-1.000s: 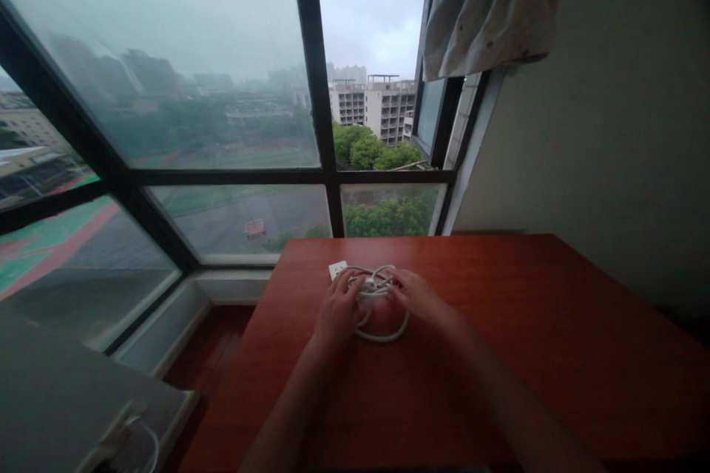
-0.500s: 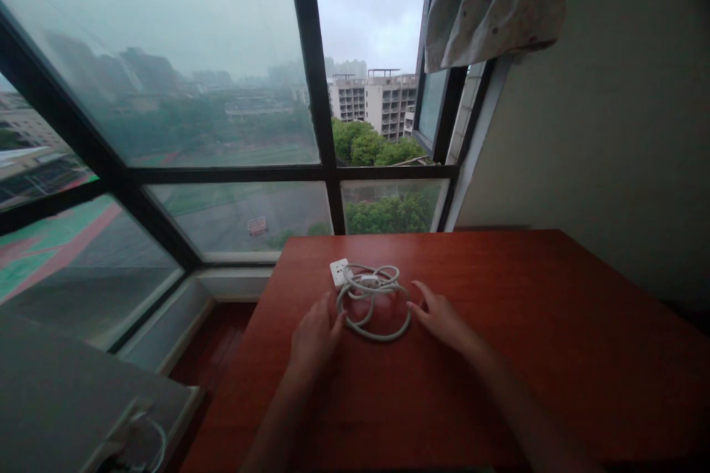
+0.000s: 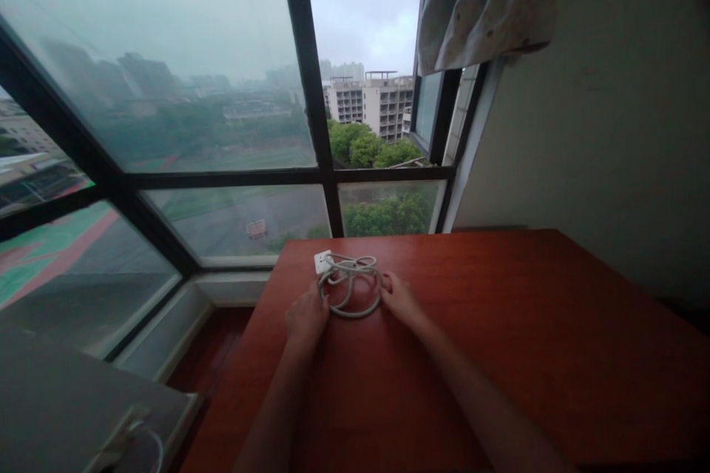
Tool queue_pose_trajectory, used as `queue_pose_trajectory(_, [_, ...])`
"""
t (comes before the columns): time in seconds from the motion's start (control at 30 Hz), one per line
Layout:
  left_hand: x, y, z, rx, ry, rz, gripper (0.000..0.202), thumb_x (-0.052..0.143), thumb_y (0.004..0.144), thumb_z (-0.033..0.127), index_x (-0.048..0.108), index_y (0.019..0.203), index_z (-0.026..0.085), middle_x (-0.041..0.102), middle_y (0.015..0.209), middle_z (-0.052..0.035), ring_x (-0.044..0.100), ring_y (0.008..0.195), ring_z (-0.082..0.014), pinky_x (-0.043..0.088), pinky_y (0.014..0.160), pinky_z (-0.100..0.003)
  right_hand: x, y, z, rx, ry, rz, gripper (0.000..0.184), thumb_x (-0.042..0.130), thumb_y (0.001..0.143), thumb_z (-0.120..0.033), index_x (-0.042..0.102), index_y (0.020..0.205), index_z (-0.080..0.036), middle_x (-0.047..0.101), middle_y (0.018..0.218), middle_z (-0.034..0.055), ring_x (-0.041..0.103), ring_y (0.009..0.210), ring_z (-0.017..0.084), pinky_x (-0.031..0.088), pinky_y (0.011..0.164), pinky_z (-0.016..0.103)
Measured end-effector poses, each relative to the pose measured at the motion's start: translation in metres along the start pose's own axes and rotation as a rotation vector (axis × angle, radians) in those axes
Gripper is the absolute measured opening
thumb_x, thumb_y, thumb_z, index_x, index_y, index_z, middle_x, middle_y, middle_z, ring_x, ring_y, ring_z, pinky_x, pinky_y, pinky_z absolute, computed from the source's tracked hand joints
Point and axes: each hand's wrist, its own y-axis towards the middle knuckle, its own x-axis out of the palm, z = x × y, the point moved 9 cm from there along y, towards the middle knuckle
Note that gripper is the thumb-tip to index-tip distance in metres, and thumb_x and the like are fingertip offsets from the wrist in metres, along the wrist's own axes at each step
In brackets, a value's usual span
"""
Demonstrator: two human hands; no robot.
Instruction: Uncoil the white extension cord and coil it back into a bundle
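A pale extension cord (image 3: 355, 315) lies in a loose coil near the far left part of the red-brown table (image 3: 499, 355). Its white socket block (image 3: 322, 261) sits at the coil's far left, and the cord crosses over itself behind the front loop. On the left side of the loop, my left hand (image 3: 307, 316) is closed, with its thumb against the cord. My right hand (image 3: 400, 301) pinches the loop's right side between thumb and fingers. Parts of the cord under the fingertips are hidden.
Dark-framed windows (image 3: 327, 177) stand behind and to the left of the table. A curtain (image 3: 488, 7) hangs at upper right, before a plain wall (image 3: 599, 126). At lower left, a white cable (image 3: 152, 436) shows by a low grey surface (image 3: 72, 392).
The coil and its socket block have shifted left and slightly away from me. Both hands have moved the same way, and their open fingers have closed on the cord.
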Motion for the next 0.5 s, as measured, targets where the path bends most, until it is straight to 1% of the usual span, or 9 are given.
queue_pose_trajectory(0.07, [-0.004, 0.01, -0.007, -0.033, -0.004, 0.03, 0.034, 0.041, 0.092, 0.037, 0.055, 0.115, 0.017, 0.069, 0.098, -0.0156, 0.067, 0.09, -0.0325, 0.049, 0.072, -0.04, 0.008, 0.005, -0.002, 0.011, 0.036, 0.002, 0.033, 0.058, 0.076, -0.016, 0.063, 0.108, -0.021, 0.072, 0.088, 0.0052, 0.065, 0.079, 0.017, 0.049, 0.08, 0.029])
queue_pose_trajectory(0.17, [-0.011, 0.015, -0.016, -0.08, -0.038, 0.109, 0.039, 0.038, 0.093, 0.034, 0.049, 0.125, 0.014, 0.067, 0.106, -0.0172, 0.067, 0.092, -0.0305, 0.05, 0.074, -0.039, 0.022, 0.001, -0.002, 0.03, 0.13, -0.039, 0.038, 0.059, 0.076, -0.022, 0.06, 0.113, -0.022, 0.071, 0.087, 0.0041, 0.066, 0.077, 0.017, 0.052, 0.072, 0.03])
queue_pose_trajectory(0.23, [-0.019, 0.006, -0.017, -0.078, -0.062, 0.199, 0.046, 0.04, 0.093, 0.031, 0.042, 0.134, 0.012, 0.064, 0.115, -0.0188, 0.066, 0.095, -0.0287, 0.051, 0.075, -0.037, 0.032, -0.009, 0.001, 0.052, 0.304, -0.103, 0.04, 0.057, 0.076, -0.025, 0.058, 0.116, -0.022, 0.07, 0.093, 0.0052, 0.066, 0.078, 0.017, 0.054, 0.066, 0.029])
queue_pose_trajectory(0.27, [-0.023, -0.003, -0.015, -0.057, -0.071, 0.246, 0.048, 0.042, 0.092, 0.031, 0.039, 0.136, 0.011, 0.061, 0.12, -0.0193, 0.065, 0.096, -0.0281, 0.051, 0.076, -0.036, 0.034, -0.017, 0.003, 0.065, 0.401, -0.129, 0.041, 0.057, 0.075, -0.025, 0.058, 0.116, -0.022, 0.069, 0.097, 0.0063, 0.066, 0.079, 0.017, 0.054, 0.064, 0.029])
queue_pose_trajectory(0.33, [-0.026, -0.031, -0.01, 0.026, -0.103, 0.326, 0.047, 0.042, 0.091, 0.031, 0.04, 0.135, 0.014, 0.058, 0.125, -0.017, 0.065, 0.097, -0.0267, 0.053, 0.076, -0.035, 0.03, -0.033, 0.01, 0.08, 0.53, -0.134, 0.042, 0.056, 0.073, -0.024, 0.057, 0.115, -0.02, 0.067, 0.103, 0.0085, 0.066, 0.08, 0.017, 0.054, 0.064, 0.029])
queue_pose_trajectory(0.37, [-0.024, -0.05, -0.008, 0.066, -0.142, 0.349, 0.045, 0.041, 0.092, 0.03, 0.042, 0.134, 0.016, 0.058, 0.126, -0.0152, 0.066, 0.096, -0.0258, 0.054, 0.075, -0.035, 0.023, -0.042, 0.014, 0.076, 0.53, -0.113, 0.042, 0.055, 0.073, -0.023, 0.056, 0.115, -0.02, 0.067, 0.104, 0.009, 0.066, 0.079, 0.017, 0.054, 0.065, 0.029])
queue_pose_trajectory(0.43, [-0.016, -0.097, -0.001, 0.209, -0.237, 0.365, 0.038, 0.039, 0.093, 0.029, 0.048, 0.129, 0.021, 0.06, 0.124, -0.0113, 0.066, 0.098, -0.0237, 0.056, 0.077, -0.035, 0.005, -0.057, 0.02, 0.038, 0.446, -0.059, 0.041, 0.053, 0.076, -0.022, 0.056, 0.116, -0.019, 0.067, 0.102, 0.0087, 0.065, 0.075, 0.016, 0.054, 0.069, 0.031])
queue_pose_trajectory(0.5, [-0.004, -0.152, 0.006, 0.385, -0.315, 0.356, 0.032, 0.039, 0.093, 0.029, 0.058, 0.118, 0.028, 0.066, 0.112, -0.0072, 0.067, 0.095, -0.0211, 0.057, 0.079, -0.033, -0.015, -0.07, 0.025, -0.004, 0.319, 0.005, 0.038, 0.052, 0.078, -0.022, 0.057, 0.116, -0.019, 0.069, 0.096, 0.0075, 0.064, 0.073, 0.016, 0.053, 0.072, 0.032])
